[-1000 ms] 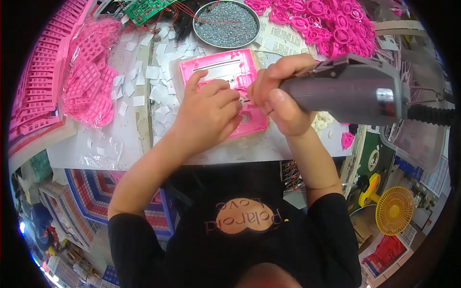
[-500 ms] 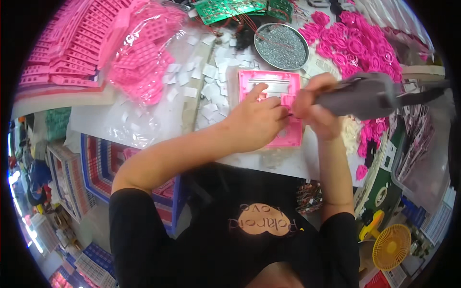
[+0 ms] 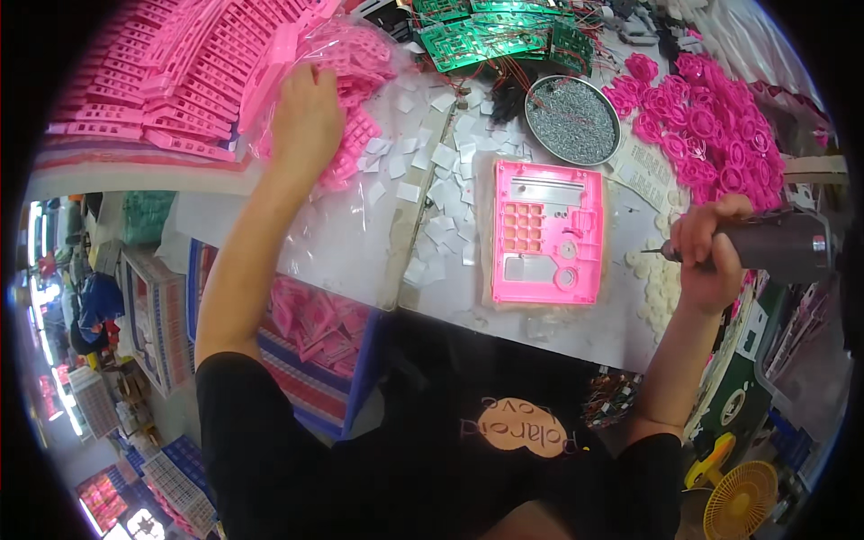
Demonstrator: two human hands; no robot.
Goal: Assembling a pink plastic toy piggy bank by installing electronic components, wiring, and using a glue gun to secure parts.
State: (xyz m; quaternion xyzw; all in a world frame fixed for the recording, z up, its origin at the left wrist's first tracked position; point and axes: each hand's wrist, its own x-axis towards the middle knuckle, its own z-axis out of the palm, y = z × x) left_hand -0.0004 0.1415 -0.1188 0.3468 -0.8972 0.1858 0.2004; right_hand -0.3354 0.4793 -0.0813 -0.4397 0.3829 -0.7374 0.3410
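Withdrawing from the pink housing, both hands now stand well apart; 0.5 seconds earlier, they met over it. The left hand is at the clear plastic bag of pink grid-shaped parts on the left. Its fingers are bent down into the contents; whether they grip a part cannot be told. The right hand is raised to the right of the housing, its fingers closed around the dark powered driver. The bit points left and is clear of the housing.

In effect, tool work on the housing appears interrupted. The housing lies unheld at the middle of the white tabletop, its open interior facing up, on a clear plastic sheet.

The following items surround it:
Left: scattered white squares and, farther out, stacked pink slatted parts.
Far side: 1 round metal dish of small screws and several green circuit boards with red wires.
Right: cream round parts and a heap of magenta rings.

Below tabletop level, 1 blue-edged container holds pink pieces at left; 1 yellow fan stands at right.
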